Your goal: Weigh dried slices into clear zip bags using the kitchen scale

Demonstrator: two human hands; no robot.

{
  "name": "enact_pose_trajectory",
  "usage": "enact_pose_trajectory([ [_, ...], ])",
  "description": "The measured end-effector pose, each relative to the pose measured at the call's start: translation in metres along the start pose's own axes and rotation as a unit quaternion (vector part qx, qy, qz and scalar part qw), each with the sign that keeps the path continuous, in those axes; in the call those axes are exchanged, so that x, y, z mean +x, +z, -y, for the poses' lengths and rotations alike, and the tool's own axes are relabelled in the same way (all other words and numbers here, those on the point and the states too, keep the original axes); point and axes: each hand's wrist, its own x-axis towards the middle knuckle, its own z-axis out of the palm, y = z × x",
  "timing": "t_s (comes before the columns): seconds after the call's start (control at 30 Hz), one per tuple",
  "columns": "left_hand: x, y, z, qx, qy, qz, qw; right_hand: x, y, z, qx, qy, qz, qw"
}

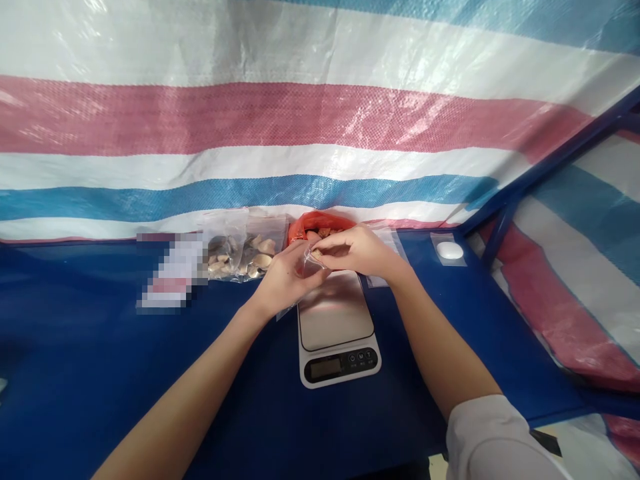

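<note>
Bag (308, 267) sits in left hand (284, 280), small piece (317, 253) in right hand (357, 250).

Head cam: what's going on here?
A person's left hand holds a crinkled clear plastic bag near the far end of a white digital scale with a silver plate. The right hand pinches a small tan piece at the bag. Behind them sits an open red plastic bag with brownish pieces inside.

Left hand (290, 277) and right hand (356, 250) bare, slender fingers. Left forearm (193, 380) bare from wrist to frame edge. Right forearm (437, 333) bare back to one short sleeve (493, 437), well behind right grip: plain pale grey, loose, straight hem, curved crease or seam, can't tell which.
</note>
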Motion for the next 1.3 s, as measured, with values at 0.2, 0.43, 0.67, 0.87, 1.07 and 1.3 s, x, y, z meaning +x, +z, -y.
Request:
enact_pose_trajectory([
  [0.2, 0.001, 0.000, 0.002, -0.011, 0.009, -0.006, 1.000, 0.001, -0.002, 0.006, -0.031, 0.009, 0.017, 0.999],
  [0.43, 0.001, -0.002, 0.003, -0.023, -0.004, -0.021, 1.000, -0.001, -0.006, -0.001, -0.004, -0.002, 0.023, 1.000],
  [0.67, 0.001, -0.004, 0.007, -0.011, -0.031, -0.048, 0.998, -0.009, -0.032, -0.019, -0.095, 0.058, -0.076, 0.991],
  [0.87, 0.000, -0.005, 0.008, -0.004, -0.039, -0.056, 0.998, -0.003, -0.024, -0.034, -0.323, 0.122, -0.007, 0.938],
  [1.07, 0.000, -0.007, 0.009, 0.004, -0.026, -0.055, 0.998, 0.004, -0.008, -0.048, -0.437, 0.167, 0.020, 0.883],
  [1.3, 0.001, -0.005, 0.006, 0.006, -0.022, -0.058, 0.998, 0.005, 0.000, -0.055, -0.422, 0.167, 0.011, 0.891],
])
